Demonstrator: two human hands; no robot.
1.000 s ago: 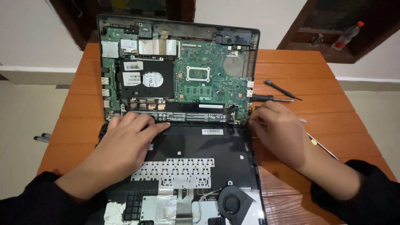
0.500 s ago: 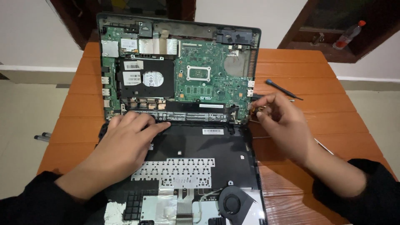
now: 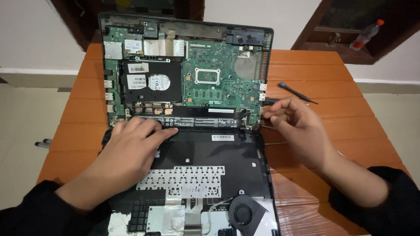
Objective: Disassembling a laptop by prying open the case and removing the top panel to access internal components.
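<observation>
1. Fingers of the left hand (image 3: 131, 146) lie flat and spread, pressing on the black inner cover (image 3: 205, 153) of the opened laptop, fingertips touching the long hinge bar (image 3: 197, 121) at frame centre; they grip nothing.
2. Fingers of the right hand (image 3: 297, 126) are pinched together near the laptop's right edge, right of centre; a thin dark tip shows between them, too small to identify.
3. Opened laptop: its green mainboard (image 3: 218, 74) fills the upper centre, with a black drive (image 3: 151, 81) at upper left and a round fan (image 3: 243, 214) at the lower edge.
4. Handling, as judged: the mainboard looks stiff yet fragile, with exposed parts and thin ribbon cables; it is best held by its bare edges or by the casing rim (image 3: 105, 65), never by components.
5. Black cover appears light and slightly flexible; flat palm pressure suits it better than a pinch.
6. Dark screwdriver (image 3: 297, 92) lies on the orange wooden bench (image 3: 306, 65), just above the right hand, apart from it.
7. Clear bottle (image 3: 365, 34) stands on a ledge at upper right.
</observation>
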